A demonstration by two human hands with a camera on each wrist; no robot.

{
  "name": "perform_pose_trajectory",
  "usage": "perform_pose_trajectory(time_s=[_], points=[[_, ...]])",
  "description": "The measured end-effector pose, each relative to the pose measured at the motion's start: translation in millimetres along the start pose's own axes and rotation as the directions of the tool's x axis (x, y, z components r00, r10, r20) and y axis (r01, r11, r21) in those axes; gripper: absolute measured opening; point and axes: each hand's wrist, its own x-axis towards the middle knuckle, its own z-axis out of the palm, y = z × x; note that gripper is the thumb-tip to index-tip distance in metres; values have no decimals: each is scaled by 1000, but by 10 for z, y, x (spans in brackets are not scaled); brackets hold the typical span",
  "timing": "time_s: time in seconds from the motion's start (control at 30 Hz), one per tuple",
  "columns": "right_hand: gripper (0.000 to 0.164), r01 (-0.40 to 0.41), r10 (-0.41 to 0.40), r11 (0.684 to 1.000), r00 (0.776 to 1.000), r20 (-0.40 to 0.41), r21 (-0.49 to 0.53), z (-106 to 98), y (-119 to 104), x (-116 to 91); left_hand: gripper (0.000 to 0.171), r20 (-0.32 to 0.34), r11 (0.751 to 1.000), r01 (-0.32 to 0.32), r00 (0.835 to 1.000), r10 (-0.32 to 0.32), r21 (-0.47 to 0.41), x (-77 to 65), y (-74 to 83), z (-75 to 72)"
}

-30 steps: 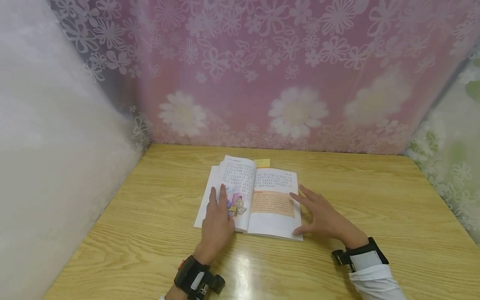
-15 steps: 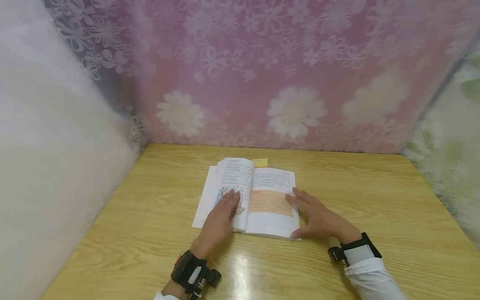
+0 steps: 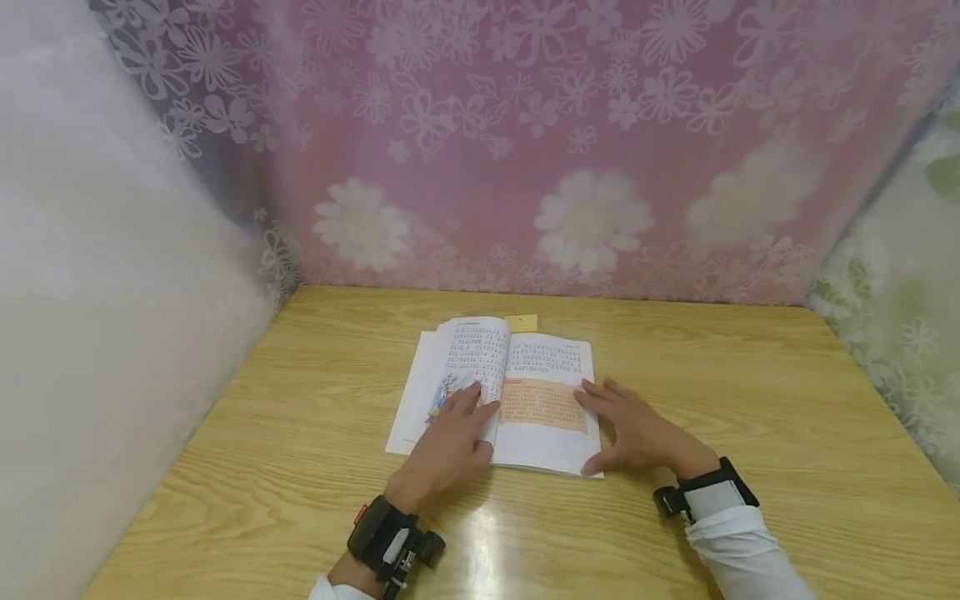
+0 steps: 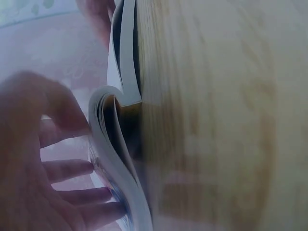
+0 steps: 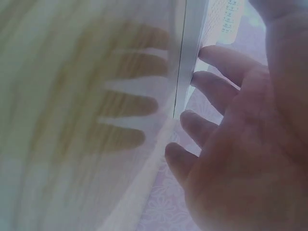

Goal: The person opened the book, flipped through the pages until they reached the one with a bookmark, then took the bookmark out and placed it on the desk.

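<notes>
An open book [image 3: 543, 446] lies on the wooden table, its left pages bulging up beside the spine. Printed text covers both pages, with a coloured picture on the left one and an orange text box on the right. My left hand [image 3: 447, 446] rests on the lower left page, fingers extended over the picture and reaching toward the spine; in the left wrist view its fingertips touch the curved pages [image 4: 110, 154]. At the right edge of the book, my right hand [image 3: 637, 429] touches the page margin with spread fingers, and the thumb lies at the lower right corner.
A yellow tab [image 3: 522, 322] sticks out past the top of the book. The wooden table [image 3: 315, 400] extends around it. A pink floral curtain [image 3: 480, 208] hangs behind the table, with pale sheets at both sides.
My left hand has slid right across the left page toward the spine, and its fingers have spread. The raised left page has settled lower. My right hand stays at the right edge.
</notes>
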Motion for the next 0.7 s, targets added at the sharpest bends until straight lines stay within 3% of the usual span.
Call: perform_pose_trajectory(time_s=[0.1,0.27,0.37,0.53,0.7], points=[[92,-14,13,1000,999,-44,-7,6,6,12,57,12,999,36,999,-36,2,12,54,16],[86,-34,28,998,992,-122,-52,4,0,33,90,-4,995,66,998,-66,76,51,125,114],[86,-39,25,996,988,-155,-82,-27,-29,46,97,-44,988,56,998,-50,143,75,169,160],[87,-29,4,993,978,-209,-113,-139,-126,87,94,-50,973,72,997,-63,220,97,234,174],[90,-35,5,993,966,-260,-110,-232,-214,78,77,-57,969,66,997,-54,236,99,242,164]])
